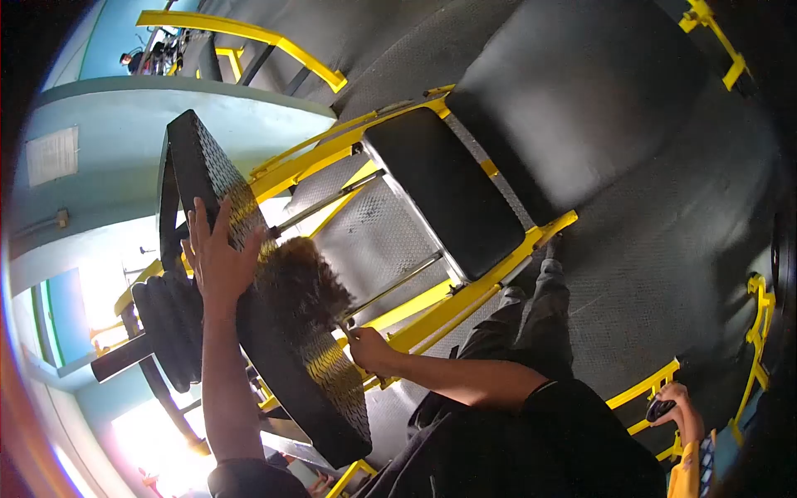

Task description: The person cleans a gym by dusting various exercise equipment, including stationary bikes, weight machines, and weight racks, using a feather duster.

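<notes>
Left hand (220, 257): fingers are spreading wide, the palm and fingers lying over the dark edge of the tread-patterned footplate (342, 390). It is holding no tool. Right hand (374, 350): fingers are closing in a narrow grip around the handle of the brown feather duster (300, 282). The duster is pointing away from the right hand toward the upper left, its fluffy head lying against the patterned face of the footplate, between the two hands.

Footplate is standing at a steep tilt. On its far side, a stack of black weight plates (170, 332) is hanging on a bar sleeve (120, 357), just beside the left wrist. Metal guide rods (398, 286) are running from near the footplate toward the black padded seat (448, 191), which is resting within the yellow frame (473, 311). A larger black pad (573, 100) is extending beyond the seat.

Lower right: another person's hand (677, 404) is gripping a small dark object, well apart from the wearer's hands; the object's type is remaining unclear
</notes>
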Tool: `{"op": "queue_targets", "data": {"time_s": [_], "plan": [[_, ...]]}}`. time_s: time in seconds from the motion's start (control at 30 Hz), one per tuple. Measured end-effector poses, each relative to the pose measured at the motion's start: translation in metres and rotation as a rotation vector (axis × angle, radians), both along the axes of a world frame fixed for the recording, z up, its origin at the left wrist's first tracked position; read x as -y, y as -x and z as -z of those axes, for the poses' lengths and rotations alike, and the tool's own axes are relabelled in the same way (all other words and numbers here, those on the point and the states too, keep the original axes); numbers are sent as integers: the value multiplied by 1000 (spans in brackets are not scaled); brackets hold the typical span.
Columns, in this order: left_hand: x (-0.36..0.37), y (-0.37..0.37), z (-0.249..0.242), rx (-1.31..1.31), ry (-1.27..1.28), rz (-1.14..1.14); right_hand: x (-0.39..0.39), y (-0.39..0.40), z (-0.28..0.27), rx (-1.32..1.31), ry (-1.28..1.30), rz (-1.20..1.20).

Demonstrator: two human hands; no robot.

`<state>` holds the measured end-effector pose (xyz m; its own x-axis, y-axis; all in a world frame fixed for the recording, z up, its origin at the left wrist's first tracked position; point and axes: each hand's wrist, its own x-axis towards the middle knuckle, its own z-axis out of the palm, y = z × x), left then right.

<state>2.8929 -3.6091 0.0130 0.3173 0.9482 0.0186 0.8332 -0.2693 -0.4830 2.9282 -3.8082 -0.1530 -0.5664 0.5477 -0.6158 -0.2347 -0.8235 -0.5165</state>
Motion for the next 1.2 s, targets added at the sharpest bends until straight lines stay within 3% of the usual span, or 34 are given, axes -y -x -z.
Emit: {"op": "queue_targets", "data": {"time_s": [0.03,0.1,0.13,0.17,0.23,0.3,0.37,0.43,0.5,0.6,0.63,0.73,0.83,0.93,0.97,1.0,1.03,1.07,1.1,1.13,1.2], "plan": [[1,-5,1,-55,-19,-41,-2,8,2,-16,4,-13],[4,-14,4,-159,-61,-97,-5,36,1,163,-404,593],[6,-16,8,-190,-142,-155,-13,44,2,77,-478,688],[6,-15,9,-219,-227,-214,-24,38,-3,63,-473,670],[2,-14,8,-189,-145,-224,-50,20,-20,76,-307,518],[0,-13,6,-148,-72,-221,-71,44,9,143,-334,461],[0,-13,6,-136,-66,-164,-105,38,21,205,-314,236],[-2,-13,5,-127,-53,-163,-125,38,19,222,-320,282],[-2,-14,4,-116,-42,-178,-144,29,6,235,-360,528],[-3,-20,2,-110,-16,-208,-178,52,18,196,-371,658],[-3,-20,1,-113,-2,-220,-189,56,27,192,-380,651],[-5,-19,0,-124,2,-220,-212,69,59,287,-443,241],[-7,-23,-3,-112,4,-226,-227,44,75,340,-438,120],[-8,-24,-8,-42,29,-257,-236,-18,98,519,-652,220],[-8,-22,-10,7,56,-260,-237,-59,83,640,-939,425],[-9,-20,-12,27,66,-255,-248,-107,66,709,-746,159],[-9,-21,-13,10,75,-291,-257,-151,48,601,-699,281],[-9,-18,-13,55,85,-292,-266,-200,-15,726,-864,293],[-10,-15,-14,103,94,-288,-278,-235,-37,784,-1100,336],[-8,-15,-16,156,68,-250,-284,-260,-94,849,-1085,293],[-5,-10,-13,203,9,-223,-295,-282,-197,924,-1368,204]]}}
